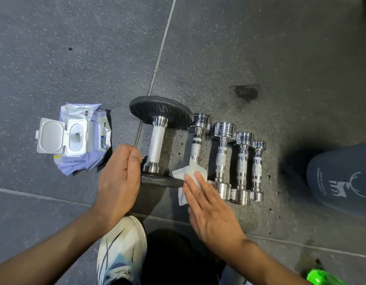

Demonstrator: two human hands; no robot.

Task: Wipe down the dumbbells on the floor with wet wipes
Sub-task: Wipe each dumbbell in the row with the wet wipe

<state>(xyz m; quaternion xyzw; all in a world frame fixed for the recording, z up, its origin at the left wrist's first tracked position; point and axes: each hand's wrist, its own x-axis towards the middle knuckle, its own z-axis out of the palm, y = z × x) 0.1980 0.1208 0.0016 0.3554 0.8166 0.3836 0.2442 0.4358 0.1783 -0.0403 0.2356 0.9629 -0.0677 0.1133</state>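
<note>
While pressing the wet wipe [190, 171] under the flat, straight-fingered right grip [209, 208] against the near black plate [157, 181] of the big dumbbell [156, 140] on the floor [260, 48], left grip [118, 177] curled on that plate's left edge, appears barely begun, with four chrome dumbbells [222, 159] just right seemingly unwiped.

- Large dumbbell with black round end plates [156, 140]: plates matt and rubber-like; metal handle polished at the collars, knurled along the grip.
- Four small chrome dumbbells [221, 159]: mirror-glossy heads, rough knurled bands on the grips.
- White wet wipe [181, 173]: thin, soft, creased, matt.
- Lilac wipes pack [81, 165]: crinkled shiny plastic film; its white flip lid [50, 138] is smooth hard plastic.
- Dark grey floor [75, 58]: matt, grainy, flecked.
</note>
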